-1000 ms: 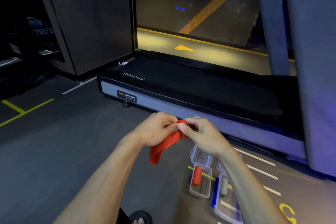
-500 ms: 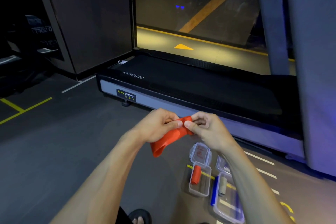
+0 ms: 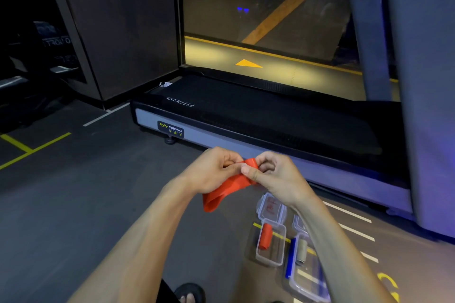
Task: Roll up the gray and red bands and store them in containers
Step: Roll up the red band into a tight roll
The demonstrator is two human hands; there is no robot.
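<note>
A red band [image 3: 226,188] hangs between both hands at chest height, its top end curled into a small roll. My left hand [image 3: 211,170] pinches that roll from the left. My right hand [image 3: 275,177] pinches it from the right with thumb and fingers. Its loose loop droops down to the left. On the floor below stands a small clear container [image 3: 270,257], lid open, with a rolled red band [image 3: 265,236] inside. Beside it a larger clear container with blue clips [image 3: 307,285] holds a rolled gray band [image 3: 302,252]; my right forearm hides part of it.
A treadmill [image 3: 258,118] runs across the floor right behind my hands. Its upright post [image 3: 426,106] rises at the right. A dark wall panel [image 3: 115,27] stands at the back left. My sandalled foot [image 3: 189,294] shows at the bottom edge. Painted lines mark the gray floor.
The rolled end of the red band has grown a little and the hanging loop is shorter. Both hands stay together, shifted slightly up in the view.
</note>
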